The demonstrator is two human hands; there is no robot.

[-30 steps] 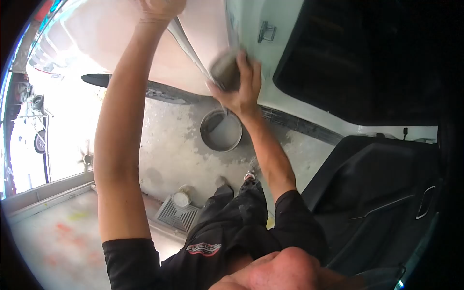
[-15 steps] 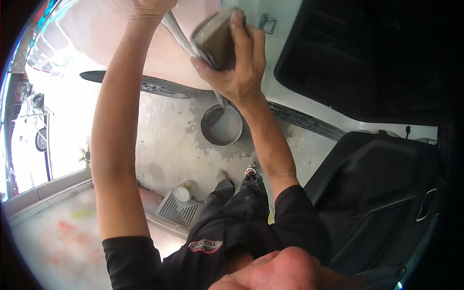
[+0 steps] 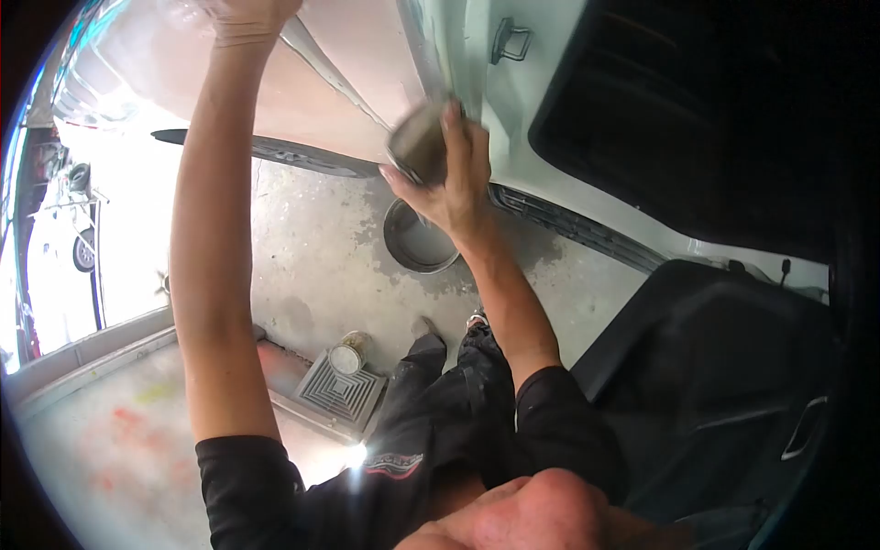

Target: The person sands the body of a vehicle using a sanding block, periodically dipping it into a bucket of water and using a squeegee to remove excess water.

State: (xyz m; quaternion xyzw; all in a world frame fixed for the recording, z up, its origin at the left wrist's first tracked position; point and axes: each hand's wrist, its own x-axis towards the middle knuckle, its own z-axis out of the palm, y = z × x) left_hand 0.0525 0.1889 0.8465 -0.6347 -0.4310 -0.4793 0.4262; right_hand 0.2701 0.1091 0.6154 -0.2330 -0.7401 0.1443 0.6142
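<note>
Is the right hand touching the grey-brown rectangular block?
Touching. Head view: the right hand grips the grey-brown rectangular block, fingers curled over it.

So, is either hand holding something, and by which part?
The right hand grips a grey sanding block around its sides, fingers over the top edge, against the car panel. The left hand rests against the panel; its fingers are out of frame.
</note>
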